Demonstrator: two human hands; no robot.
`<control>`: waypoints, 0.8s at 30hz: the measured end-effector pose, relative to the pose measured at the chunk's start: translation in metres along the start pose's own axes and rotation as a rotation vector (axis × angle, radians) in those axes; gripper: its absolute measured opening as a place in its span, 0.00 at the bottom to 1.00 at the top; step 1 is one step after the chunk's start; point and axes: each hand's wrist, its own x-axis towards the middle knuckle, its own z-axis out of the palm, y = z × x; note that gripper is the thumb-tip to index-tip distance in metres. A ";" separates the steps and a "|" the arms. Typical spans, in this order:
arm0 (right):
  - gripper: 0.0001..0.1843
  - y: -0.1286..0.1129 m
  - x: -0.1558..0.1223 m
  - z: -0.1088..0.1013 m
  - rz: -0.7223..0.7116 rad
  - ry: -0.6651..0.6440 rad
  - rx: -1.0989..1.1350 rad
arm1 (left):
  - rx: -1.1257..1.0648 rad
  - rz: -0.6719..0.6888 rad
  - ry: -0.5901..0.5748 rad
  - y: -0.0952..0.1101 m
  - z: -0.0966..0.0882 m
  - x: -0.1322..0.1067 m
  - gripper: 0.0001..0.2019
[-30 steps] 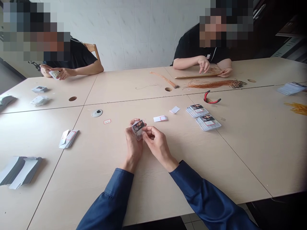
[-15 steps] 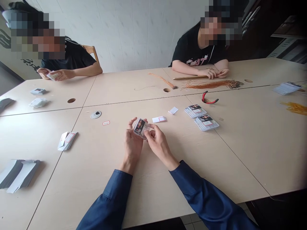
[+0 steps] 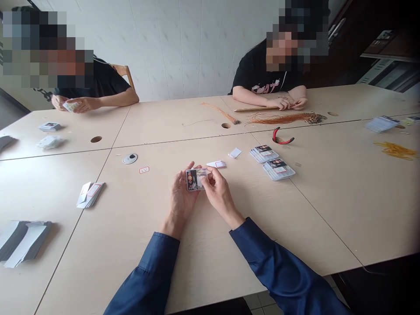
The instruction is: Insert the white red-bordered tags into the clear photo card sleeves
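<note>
Person in navy sleeves [image 3: 278, 267] sits at the desk [image 3: 229, 245], both hands raised just above the surface around a printed card in a clear plastic holder [image 3: 196, 179]. The holder sits between the hands, in front of the body, roughly upright toward the camera. The left hand [image 3: 181, 203] is on its left side, with the left fingers [image 3: 189, 166] curled up and touching the edge. The right hand [image 3: 219, 194] is on its right side, with the right fingers [image 3: 210, 170] closed on that edge, so both hands grip the same holder. Just past the holder lies a white slip with a red outline [image 3: 216, 164], and a smaller white slip [image 3: 235, 152] lies further right. Two stacks of sleeved cards [image 3: 264, 153] [image 3: 278, 169] sit to the right, near red-handled pliers [image 3: 281, 136]. To the left are a small red-bordered label [image 3: 144, 170], a round grommet [image 3: 130, 159], a pile of white sleeves [image 3: 90, 194] and a larger grey stack [image 3: 22, 243]. Across the desk, one co-worker's hands [image 3: 74, 104] hold a card [image 3: 70, 106]; another co-worker's hands [image 3: 288, 103] are at orange cords [image 3: 282, 118] beside a wooden strip [image 3: 252, 109]. Yellow rubber bands [image 3: 395, 151] lie far right.
</note>
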 end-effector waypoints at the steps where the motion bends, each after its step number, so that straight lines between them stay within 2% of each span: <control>1: 0.17 0.001 0.000 0.000 -0.018 -0.003 -0.013 | 0.007 -0.010 -0.005 -0.001 0.000 0.000 0.22; 4: 0.16 0.002 -0.001 0.002 -0.051 -0.008 -0.060 | 0.042 -0.039 -0.007 -0.004 -0.002 0.001 0.21; 10: 0.13 0.006 -0.002 0.007 -0.014 -0.019 -0.096 | 0.153 0.027 -0.041 -0.012 -0.007 0.001 0.19; 18: 0.14 0.009 -0.001 0.007 -0.004 -0.012 -0.117 | 0.156 0.079 -0.124 -0.016 -0.005 0.003 0.12; 24: 0.18 0.010 -0.001 0.008 0.000 -0.026 -0.104 | 0.196 0.121 -0.129 -0.015 -0.004 0.003 0.13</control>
